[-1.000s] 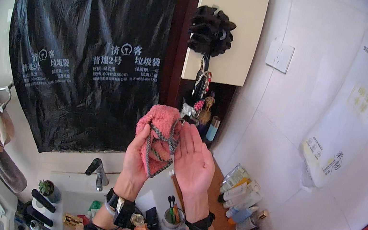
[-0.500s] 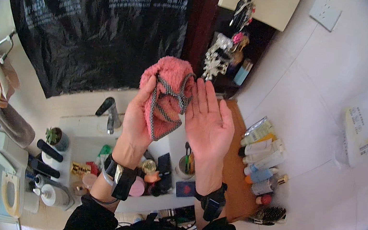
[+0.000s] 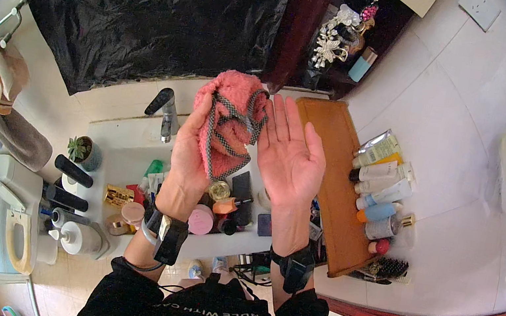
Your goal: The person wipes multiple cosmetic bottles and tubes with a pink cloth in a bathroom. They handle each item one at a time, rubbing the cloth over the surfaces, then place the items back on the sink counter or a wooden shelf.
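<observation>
A bunched pink cloth (image 3: 233, 94) with black-and-white checked edging is in my left hand (image 3: 188, 159), which grips it from its left side. My right hand (image 3: 289, 167) is open with the palm up and the fingers stretched out; its fingertips lie right beside the cloth, and I cannot tell whether they touch it. Both hands are raised over a white washbasin counter (image 3: 126, 137). Beneath them are a pink round container (image 3: 201, 220), an orange item (image 3: 226, 205) and several other cosmetics, partly hidden by my forearms.
A chrome faucet (image 3: 168, 118) stands behind my left hand, near a potted succulent (image 3: 85, 152) and a white pump bottle (image 3: 79, 239). Black plastic sheeting (image 3: 154, 28) covers the wall panel ahead. On the right, a brown ledge (image 3: 330, 177) runs alongside tubes and bottles (image 3: 379, 212).
The view has tilted downward, bringing more of the brown ledge and the counter into sight. My hands keep nearly the same pose, the left still holding the cloth and the right still open.
</observation>
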The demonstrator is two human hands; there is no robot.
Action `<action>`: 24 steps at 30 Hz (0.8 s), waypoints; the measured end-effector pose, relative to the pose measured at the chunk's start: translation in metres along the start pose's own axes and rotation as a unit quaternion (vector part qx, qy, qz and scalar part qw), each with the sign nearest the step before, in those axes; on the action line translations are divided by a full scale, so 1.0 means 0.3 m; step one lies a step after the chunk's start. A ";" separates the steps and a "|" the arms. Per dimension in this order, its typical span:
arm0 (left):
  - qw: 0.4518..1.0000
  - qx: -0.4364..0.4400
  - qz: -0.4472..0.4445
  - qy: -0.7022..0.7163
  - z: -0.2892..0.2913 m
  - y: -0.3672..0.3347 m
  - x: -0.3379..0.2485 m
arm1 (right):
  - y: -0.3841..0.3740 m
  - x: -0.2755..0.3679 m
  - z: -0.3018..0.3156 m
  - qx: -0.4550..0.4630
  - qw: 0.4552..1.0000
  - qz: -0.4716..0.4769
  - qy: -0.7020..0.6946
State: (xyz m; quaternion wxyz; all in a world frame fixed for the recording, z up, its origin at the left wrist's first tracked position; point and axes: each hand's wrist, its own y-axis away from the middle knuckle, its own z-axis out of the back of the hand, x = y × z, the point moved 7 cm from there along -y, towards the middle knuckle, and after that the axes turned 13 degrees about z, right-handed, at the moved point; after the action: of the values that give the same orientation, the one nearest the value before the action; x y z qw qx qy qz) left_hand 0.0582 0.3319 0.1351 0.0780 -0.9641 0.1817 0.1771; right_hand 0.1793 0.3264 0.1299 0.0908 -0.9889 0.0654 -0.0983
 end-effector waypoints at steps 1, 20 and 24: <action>1.000 0.007 0.008 0.002 0.005 0.009 0.001 | 0.010 -0.007 0.007 -0.005 1.000 0.001 0.003; 0.987 0.078 0.135 0.043 0.146 0.207 0.052 | 0.200 -0.196 0.070 -0.074 0.989 -0.027 0.123; 0.966 -0.153 0.116 -0.173 0.246 0.241 0.084 | 0.249 -0.221 0.071 -0.079 0.990 -0.050 0.109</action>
State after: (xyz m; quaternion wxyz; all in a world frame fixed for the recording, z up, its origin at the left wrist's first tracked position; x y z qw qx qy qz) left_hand 0.0299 0.2730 0.0514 -0.0617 -0.8918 0.2465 0.3744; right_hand 0.1108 0.2669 0.0829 -0.0007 -0.9784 0.0334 -0.2042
